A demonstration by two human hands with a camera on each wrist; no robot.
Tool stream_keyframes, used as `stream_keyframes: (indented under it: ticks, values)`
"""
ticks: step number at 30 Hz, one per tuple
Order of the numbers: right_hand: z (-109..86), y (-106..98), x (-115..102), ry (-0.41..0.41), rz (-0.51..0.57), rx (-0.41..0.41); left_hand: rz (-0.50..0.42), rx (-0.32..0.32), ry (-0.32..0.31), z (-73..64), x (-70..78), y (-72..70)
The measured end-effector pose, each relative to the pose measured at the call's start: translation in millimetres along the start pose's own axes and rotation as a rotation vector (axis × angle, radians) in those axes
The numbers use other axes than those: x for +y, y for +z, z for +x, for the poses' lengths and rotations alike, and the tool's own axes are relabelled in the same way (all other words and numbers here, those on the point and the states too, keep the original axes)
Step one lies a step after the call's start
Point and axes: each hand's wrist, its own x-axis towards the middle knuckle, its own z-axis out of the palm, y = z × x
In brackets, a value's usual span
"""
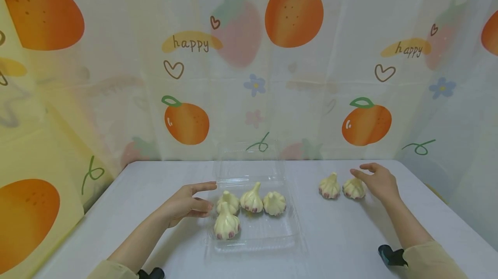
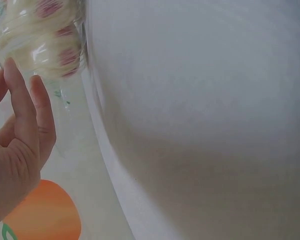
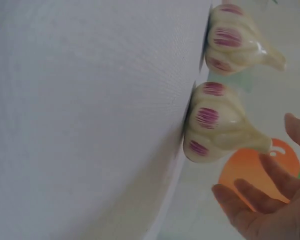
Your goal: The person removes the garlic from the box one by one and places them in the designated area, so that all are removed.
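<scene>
A clear plastic box (image 1: pixel 268 229) with its lid raised at the back stands mid-table, holding several garlic bulbs (image 1: pixel 251 199) with purple-marked cloves. At the box's left wall is my left hand (image 1: pixel 188 201), fingers loosely extended, fingertips right at the plastic. The left wrist view shows those fingers (image 2: pixel 24 107) overlapping the wall, with bulbs (image 2: pixel 42 50) behind it. Two more bulbs sit side by side on the table to the right. Over the right-hand bulb (image 1: pixel 353 189) hovers my right hand (image 1: pixel 379 182), thumb and fingers spread around its stem end (image 3: pixel 260 144), holding nothing.
The other loose bulb (image 1: pixel 329 186) stands just left of the one by my right hand. The raised clear lid (image 1: pixel 249 162) leans near the back edge of the white table (image 1: pixel 342 244). A fruit-printed curtain (image 1: pixel 241 97) hangs behind.
</scene>
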Motion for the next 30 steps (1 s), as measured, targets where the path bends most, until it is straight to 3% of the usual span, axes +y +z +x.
stream_keyframes:
  ticks: [5,9,19,30]
  values:
    - [-2.1,1.7,-7.6,-0.039,0.109,0.14,0.0,0.003,-0.004,-0.3,0.5,0.2]
    - [-6.8,2.6,-16.8,-0.073,0.187,0.2,0.001,0.004,-0.004,-0.3,0.6,0.2]
    - [-17.9,5.4,-41.2,-0.089,0.249,0.167,-0.006,-0.001,0.0,-0.5,0.3,0.3]
    - [-28.7,12.7,-57.6,-0.18,0.297,0.15,-0.007,0.01,-0.009,0.9,-0.8,0.1]
